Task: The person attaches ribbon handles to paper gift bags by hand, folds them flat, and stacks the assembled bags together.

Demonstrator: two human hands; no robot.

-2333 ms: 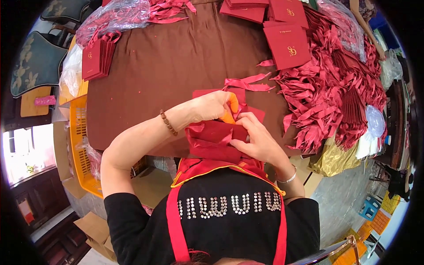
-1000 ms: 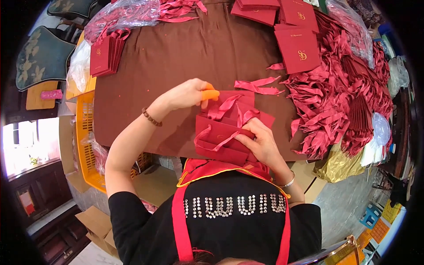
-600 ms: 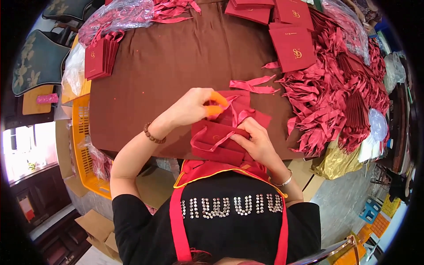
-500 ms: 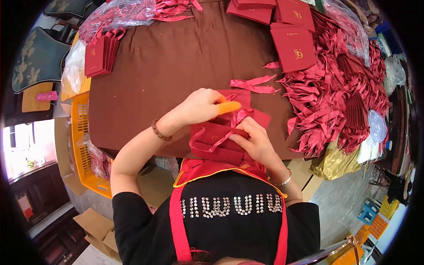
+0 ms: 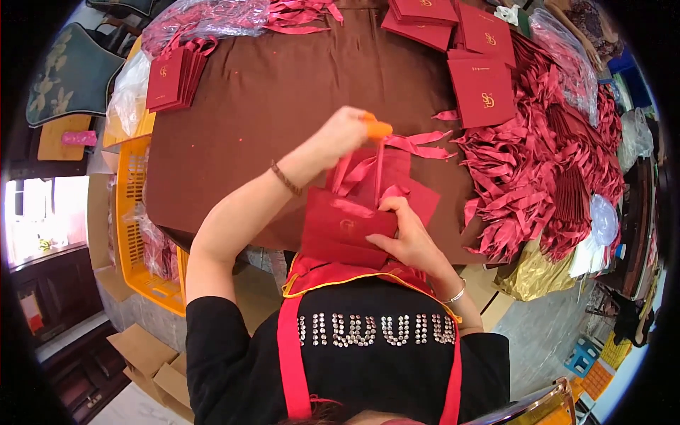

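A red paper gift bag (image 5: 326, 237) with a faint gold mark lies at the table's near edge, in front of my apron. My left hand (image 5: 343, 138), with orange covers on its fingertips, is raised above the bag and closed on its pink-red ribbon (image 5: 379, 173), which stretches down to the bag's top edge. My right hand (image 5: 412, 237) grips the bag's right side, thumb on the front and fingers at the top edge. Another red piece (image 5: 423, 202), perhaps a further bag, lies beneath. Loose ribbon ends (image 5: 421, 145) trail just beyond my left hand.
A brown cloth (image 5: 241, 149) covers the table. Heaps of ribboned red bags (image 5: 520, 170) fill its right side, beside stacked red bags (image 5: 482, 95). More red bags (image 5: 173, 78) stand at the far left. A yellow crate (image 5: 134, 227) sits left of the table, near cardboard boxes (image 5: 152, 354).
My left hand has moved up and away from the bag, drawing the ribbon taut. The bag's front now shows more fully, while my right hand stays at its right side.
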